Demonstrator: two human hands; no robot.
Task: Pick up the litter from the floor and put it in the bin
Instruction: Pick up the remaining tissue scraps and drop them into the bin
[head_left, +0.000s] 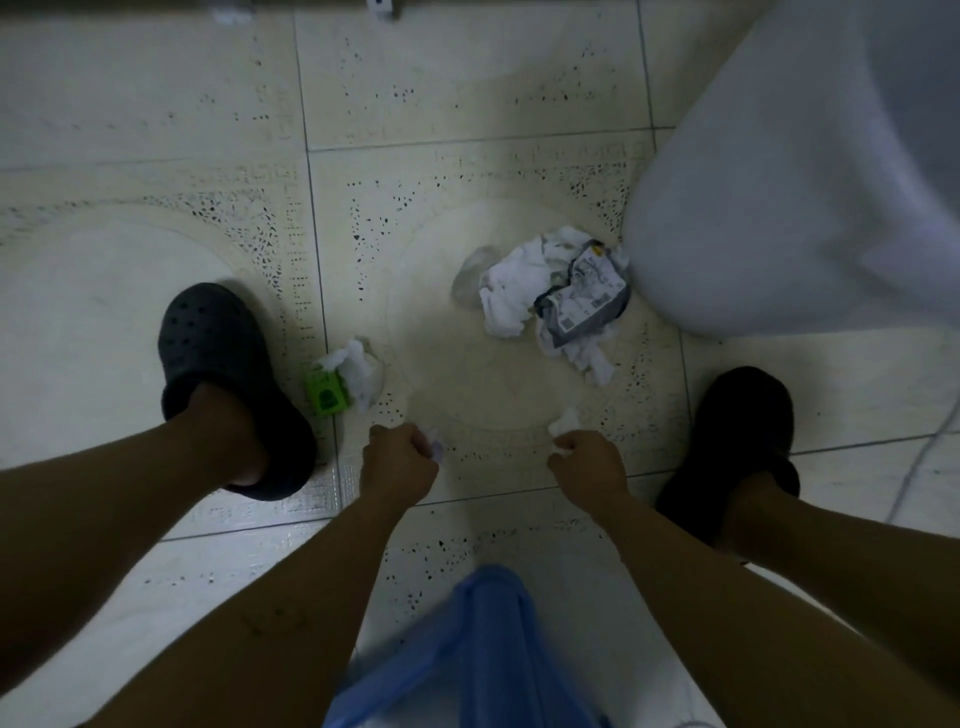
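My left hand (397, 460) is closed around a small scrap of white paper (435, 448) that pokes out of the fist. My right hand (587, 465) grips another white tissue scrap (565, 421). Both hands hover just above the tiled floor (467, 130). Farther out lies a pile of crumpled white tissue (511, 291) with a grey printed wrapper (584, 296) on top. A small green carton (324, 395) lies to the left, beside a wad of tissue (361, 371). A blue plastic bag (483, 649), perhaps the bin liner, shows at the bottom edge.
My feet in dark clogs stand at the left (223, 374) and the right (737, 441) of the litter. A large white rounded object (779, 182) fills the upper right and touches the tissue pile.
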